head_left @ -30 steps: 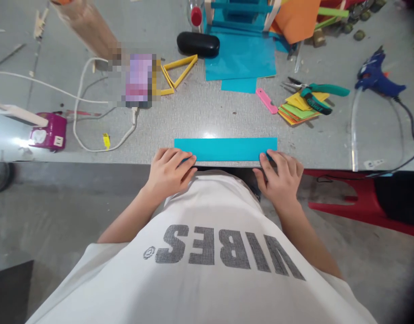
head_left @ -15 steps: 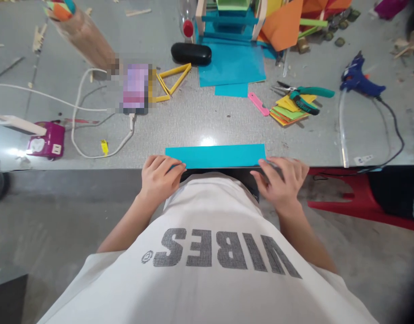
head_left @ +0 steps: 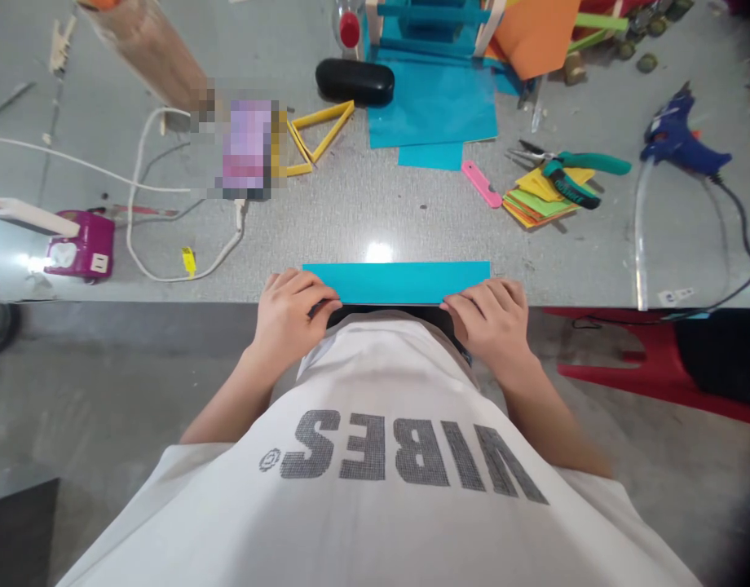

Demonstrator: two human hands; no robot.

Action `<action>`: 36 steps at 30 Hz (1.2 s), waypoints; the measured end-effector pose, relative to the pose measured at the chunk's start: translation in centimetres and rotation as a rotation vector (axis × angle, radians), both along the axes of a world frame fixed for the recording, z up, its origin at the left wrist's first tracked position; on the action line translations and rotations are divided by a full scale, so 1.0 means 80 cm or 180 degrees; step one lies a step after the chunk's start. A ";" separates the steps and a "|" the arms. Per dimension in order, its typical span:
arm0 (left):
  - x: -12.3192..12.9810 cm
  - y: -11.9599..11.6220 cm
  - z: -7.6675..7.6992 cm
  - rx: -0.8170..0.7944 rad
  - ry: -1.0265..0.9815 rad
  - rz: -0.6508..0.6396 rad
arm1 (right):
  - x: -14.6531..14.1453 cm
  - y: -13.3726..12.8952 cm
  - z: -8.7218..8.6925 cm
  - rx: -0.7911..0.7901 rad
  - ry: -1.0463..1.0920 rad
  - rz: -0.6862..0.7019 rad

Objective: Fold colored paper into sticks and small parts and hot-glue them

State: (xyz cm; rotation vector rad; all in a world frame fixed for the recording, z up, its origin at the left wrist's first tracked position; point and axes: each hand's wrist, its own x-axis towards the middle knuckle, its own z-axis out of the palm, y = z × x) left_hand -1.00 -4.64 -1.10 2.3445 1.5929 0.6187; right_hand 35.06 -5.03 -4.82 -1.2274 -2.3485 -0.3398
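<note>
Head view: a blue paper strip (head_left: pixel 393 281) is found lying lengthwise along the near edge of the grey table (head_left: pixel 326 220), directly before the wearer. Its left near corner is covered by the left hand (head_left: pixel 289 318), with thumb and forefinger brought together at the near edge. The right near corner is covered by the right hand (head_left: pixel 494 322); its thumb and forefinger are likewise pinched narrowly on that edge, the other fingers being curled above.

As to progress, the strip is judged to be at an early stage: a long, narrow shape with straight sides has been obtained, and no crease is seen across its upper face. Whether the near edge has been turned under cannot be told, and what remains to be done to it is not shown. Yellow triangular frames (head_left: pixel 332 122) are noted farther off, apparently already formed.

As to writing, "VIBES" is read, inverted, on the white shirt (head_left: pixel 375 538), with a small round emblem beside it. Lettering is present on a handle of the pliers (head_left: pixel 595 163) but cannot be read with certainty. Markings on the purple device (head_left: pixel 81 244), the yellow tag (head_left: pixel 188 261) and the white label (head_left: pixel 674 295) are too small to be deciphered.
</note>
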 end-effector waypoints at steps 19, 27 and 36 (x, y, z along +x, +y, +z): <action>0.000 0.034 0.013 -0.0748 -0.0130 0.0387 | 0.000 0.016 0.026 -0.1021 0.0451 -0.0512; 0.003 0.038 0.013 -0.0787 -0.0148 0.0466 | -0.024 0.010 0.038 -0.0881 0.0138 -0.0418; 0.008 0.022 0.015 -0.0499 0.0141 0.0551 | -0.109 0.003 0.014 -0.1073 -0.0052 0.0762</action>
